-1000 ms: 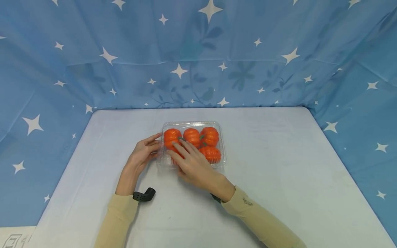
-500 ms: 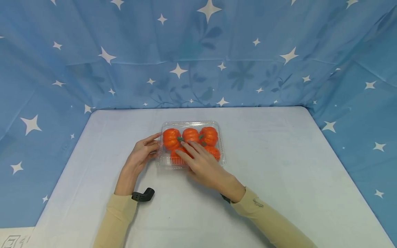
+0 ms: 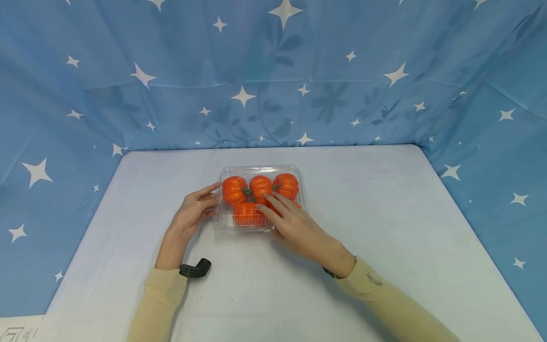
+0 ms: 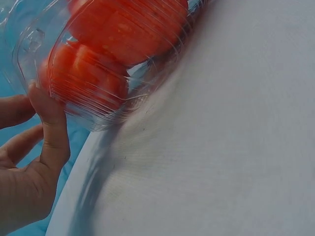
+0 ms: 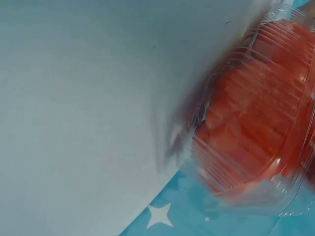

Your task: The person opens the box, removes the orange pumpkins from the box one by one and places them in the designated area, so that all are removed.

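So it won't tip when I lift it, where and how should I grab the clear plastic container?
Probably grip the clear plastic container by its side walls, coming from left and right at once. It looks wider than deep, and orange pumpkins spread across it, so opposed holds should share the weight.

Close to the right hand (image 3: 297, 229), clear container (image 5: 251, 200) of orange-red things (image 5: 256, 118). Below it, pale surface (image 5: 83, 123); farther off, star-printed cloth (image 5: 192, 216).

A white worktop (image 3: 384, 223), its far corners rounded; a clear plastic container (image 3: 258, 168) sits slightly left of its middle, towards the far edge; a tiny dark speck (image 3: 232, 300) shows nearer.
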Demonstrator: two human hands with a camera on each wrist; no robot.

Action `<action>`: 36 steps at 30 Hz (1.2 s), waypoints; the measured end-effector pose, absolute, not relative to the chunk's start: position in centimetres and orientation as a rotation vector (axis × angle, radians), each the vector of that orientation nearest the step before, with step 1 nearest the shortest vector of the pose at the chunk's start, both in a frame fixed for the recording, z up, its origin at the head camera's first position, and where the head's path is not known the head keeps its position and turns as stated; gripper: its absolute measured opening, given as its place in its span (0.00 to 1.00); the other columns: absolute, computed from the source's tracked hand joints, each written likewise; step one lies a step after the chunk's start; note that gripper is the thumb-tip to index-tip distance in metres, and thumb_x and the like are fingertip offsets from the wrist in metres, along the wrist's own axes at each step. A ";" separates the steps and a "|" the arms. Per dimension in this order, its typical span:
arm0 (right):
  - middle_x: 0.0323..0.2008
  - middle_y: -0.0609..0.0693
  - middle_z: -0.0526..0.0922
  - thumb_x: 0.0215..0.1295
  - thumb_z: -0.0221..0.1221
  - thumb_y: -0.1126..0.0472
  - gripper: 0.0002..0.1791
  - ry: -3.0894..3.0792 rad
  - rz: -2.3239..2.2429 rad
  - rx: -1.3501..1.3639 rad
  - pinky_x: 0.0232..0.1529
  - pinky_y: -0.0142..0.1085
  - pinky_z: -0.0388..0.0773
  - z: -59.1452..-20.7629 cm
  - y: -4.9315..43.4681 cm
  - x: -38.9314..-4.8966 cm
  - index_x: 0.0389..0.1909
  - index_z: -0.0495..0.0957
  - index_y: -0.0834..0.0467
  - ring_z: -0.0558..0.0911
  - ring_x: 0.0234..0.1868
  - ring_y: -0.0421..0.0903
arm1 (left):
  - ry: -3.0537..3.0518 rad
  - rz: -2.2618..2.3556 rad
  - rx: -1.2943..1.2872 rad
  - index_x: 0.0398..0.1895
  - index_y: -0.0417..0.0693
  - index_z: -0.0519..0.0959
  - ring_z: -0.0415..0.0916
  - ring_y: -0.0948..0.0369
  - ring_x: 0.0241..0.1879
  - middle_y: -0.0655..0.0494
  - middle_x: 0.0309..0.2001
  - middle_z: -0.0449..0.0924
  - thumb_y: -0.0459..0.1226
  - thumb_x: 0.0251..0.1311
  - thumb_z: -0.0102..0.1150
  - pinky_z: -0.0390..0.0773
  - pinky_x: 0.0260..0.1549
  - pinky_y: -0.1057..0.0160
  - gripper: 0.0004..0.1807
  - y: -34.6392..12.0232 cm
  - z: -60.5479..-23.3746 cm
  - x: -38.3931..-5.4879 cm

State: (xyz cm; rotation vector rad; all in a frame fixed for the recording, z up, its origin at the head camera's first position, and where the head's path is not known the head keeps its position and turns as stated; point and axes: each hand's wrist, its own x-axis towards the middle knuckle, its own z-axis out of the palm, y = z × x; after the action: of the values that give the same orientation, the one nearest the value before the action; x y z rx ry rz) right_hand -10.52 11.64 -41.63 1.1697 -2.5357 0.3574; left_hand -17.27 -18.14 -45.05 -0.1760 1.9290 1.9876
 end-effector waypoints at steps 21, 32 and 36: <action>0.62 0.69 0.76 0.52 0.73 0.64 0.33 -2.395 0.246 1.008 0.65 0.55 0.76 -42.3 15.2 -10.7 0.61 0.75 0.64 0.76 0.63 0.67 | 1.967 1.915 -0.188 0.79 0.47 0.61 0.73 0.66 0.39 0.55 0.48 0.72 0.31 0.73 0.51 0.79 0.39 0.70 0.32 -17.9 -44.8 -17.4; 0.61 0.75 0.77 0.63 0.67 0.50 0.40 -2.600 0.150 0.828 0.50 0.56 0.85 -42.5 16.1 -10.2 0.68 0.68 0.70 0.84 0.54 0.69 | 1.964 1.916 -0.177 0.80 0.47 0.61 0.73 0.66 0.38 0.55 0.47 0.73 0.31 0.73 0.51 0.79 0.39 0.70 0.32 -18.1 -44.9 -17.4; 0.58 0.75 0.79 0.64 0.68 0.52 0.40 -2.633 0.189 0.890 0.46 0.53 0.86 -42.6 16.5 -10.3 0.68 0.66 0.73 0.87 0.49 0.67 | 1.964 1.908 -0.168 0.80 0.46 0.60 0.73 0.66 0.37 0.56 0.46 0.73 0.32 0.73 0.51 0.78 0.38 0.70 0.32 -18.0 -44.8 -17.4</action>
State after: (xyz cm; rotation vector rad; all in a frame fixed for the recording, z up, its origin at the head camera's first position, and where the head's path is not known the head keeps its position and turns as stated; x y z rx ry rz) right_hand -10.26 16.54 -42.64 0.8898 -2.6333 0.1893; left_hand -17.41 -17.97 -44.78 -0.1682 1.9636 1.9080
